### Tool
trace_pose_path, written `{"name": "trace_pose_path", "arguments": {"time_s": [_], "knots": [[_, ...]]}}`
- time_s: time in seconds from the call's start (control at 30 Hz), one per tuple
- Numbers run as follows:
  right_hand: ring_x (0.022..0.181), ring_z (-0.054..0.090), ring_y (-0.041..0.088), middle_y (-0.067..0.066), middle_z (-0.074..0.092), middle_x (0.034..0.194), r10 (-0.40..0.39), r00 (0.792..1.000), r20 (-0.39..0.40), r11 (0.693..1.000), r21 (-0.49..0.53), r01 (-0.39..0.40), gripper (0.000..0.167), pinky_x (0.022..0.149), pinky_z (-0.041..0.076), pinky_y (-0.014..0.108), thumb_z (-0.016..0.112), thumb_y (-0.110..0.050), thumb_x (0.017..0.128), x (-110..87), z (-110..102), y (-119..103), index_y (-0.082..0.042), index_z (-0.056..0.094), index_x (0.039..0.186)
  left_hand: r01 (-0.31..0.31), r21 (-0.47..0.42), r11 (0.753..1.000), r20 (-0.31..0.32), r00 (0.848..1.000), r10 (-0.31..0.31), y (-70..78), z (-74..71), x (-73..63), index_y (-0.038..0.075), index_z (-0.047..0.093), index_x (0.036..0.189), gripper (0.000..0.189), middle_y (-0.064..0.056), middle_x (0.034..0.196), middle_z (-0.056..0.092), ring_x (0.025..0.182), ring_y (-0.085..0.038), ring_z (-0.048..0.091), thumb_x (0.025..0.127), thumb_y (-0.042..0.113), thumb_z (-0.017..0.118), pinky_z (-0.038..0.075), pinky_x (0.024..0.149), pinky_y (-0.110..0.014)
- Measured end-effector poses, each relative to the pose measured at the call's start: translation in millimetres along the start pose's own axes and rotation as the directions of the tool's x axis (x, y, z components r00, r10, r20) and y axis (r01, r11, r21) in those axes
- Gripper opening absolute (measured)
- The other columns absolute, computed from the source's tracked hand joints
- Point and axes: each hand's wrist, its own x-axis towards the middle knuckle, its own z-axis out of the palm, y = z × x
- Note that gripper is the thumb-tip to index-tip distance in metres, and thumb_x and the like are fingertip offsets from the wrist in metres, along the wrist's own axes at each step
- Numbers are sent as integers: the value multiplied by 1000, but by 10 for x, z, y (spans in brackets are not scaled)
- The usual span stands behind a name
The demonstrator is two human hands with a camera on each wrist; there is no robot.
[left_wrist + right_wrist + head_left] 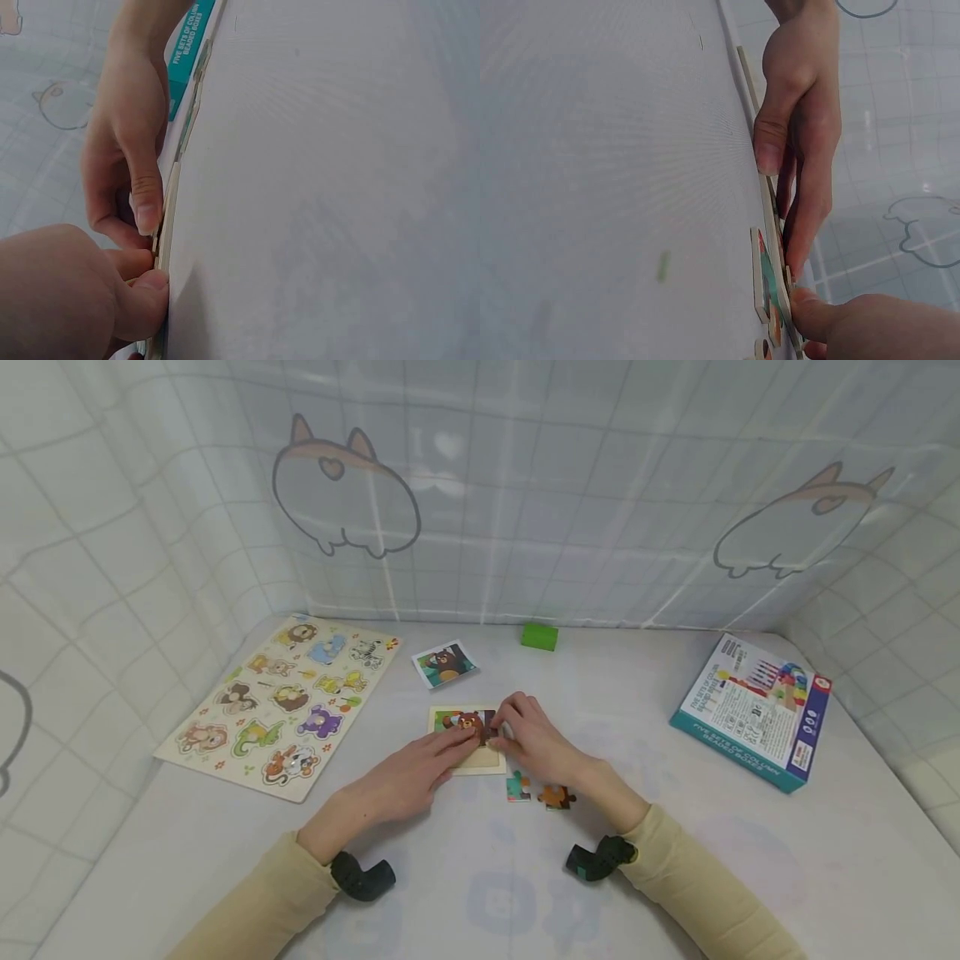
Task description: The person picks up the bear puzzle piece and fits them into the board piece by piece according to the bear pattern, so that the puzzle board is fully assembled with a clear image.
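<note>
A small wooden puzzle board (480, 768) with a bear picture in its upper part lies in front of me; bare wood shows along its lower part. My left hand (401, 777) rests on it with extended fingers over the bear, its thumb (769, 154) at the near edge. At the board's right side my right hand (543, 743) pinches a dark puzzle piece (491, 732) between thumb and fingers, mostly hidden by them. Just below that hand lie two loose puzzle pieces, one teal (517, 787) and one brown-orange (557, 797).
A bear picture card (444, 664) lies behind the board, and a green block (539, 637) stands near the back wall. To the left is a large animal puzzle board (281, 710). A beaded-boxes carton (753, 710) lies at the right.
</note>
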Motion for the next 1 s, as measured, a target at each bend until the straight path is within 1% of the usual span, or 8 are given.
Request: {"name": "trace_pose_path", "arguments": {"time_s": [0.17,0.43,0.57,0.73,0.8,0.87,1.0], "knots": [[106,43,24,9,50,114,4,1000,-3,1000,0,-4,17,90,46,38,67,-17,97,9,7,-6,-4,61,107,-14,13,1000,-7,1000,14,-5,10,-4,12,33,157,56,-6,164,27,150,-29,29,104,13,49,31,121,-49],[108,44,23,7,51,116,35,999,5,999,-22,-35,17,91,47,37,67,-20,97,27,17,1,-6,63,106,-30,32,999,-7,1000,30,-9,17,4,9,33,157,55,-5,164,30,152,-28,24,104,13,48,24,124,-46],[108,45,24,8,52,116,37,999,2,999,-17,-37,16,93,47,39,67,-20,97,32,22,7,-6,63,104,-32,41,999,-6,999,33,4,13,9,9,34,156,55,-6,163,31,151,-29,26,103,11,48,26,123,-47],[108,46,24,8,53,117,32,999,-4,999,-22,-32,14,93,47,39,67,-21,97,25,29,20,-8,64,101,-29,58,998,0,1000,29,34,1,23,12,35,156,60,-7,162,33,149,-31,29,99,5,52,31,120,-51],[108,46,24,8,53,117,31,1000,-7,999,-16,-31,14,93,47,39,68,-21,97,21,28,24,-8,64,101,-23,60,998,-3,1000,23,46,-4,32,13,36,156,59,-7,161,34,148,-31,31,99,5,52,33,118,-53],[108,47,24,8,53,117,28,1000,-10,1000,-14,-28,13,93,47,39,68,-21,97,19,27,27,-9,64,100,-15,57,998,-8,1000,15,54,-9,41,14,37,155,56,-6,161,35,147,-31,33,101,8,51,35,117,-54],[107,48,24,8,54,117,28,1000,-14,999,-15,-28,12,92,48,39,69,-21,96,19,15,23,-10,65,98,-15,71,997,-3,1000,15,60,-14,51,14,36,156,57,-3,163,31,148,-31,32,101,9,52,36,116,-54]]}}
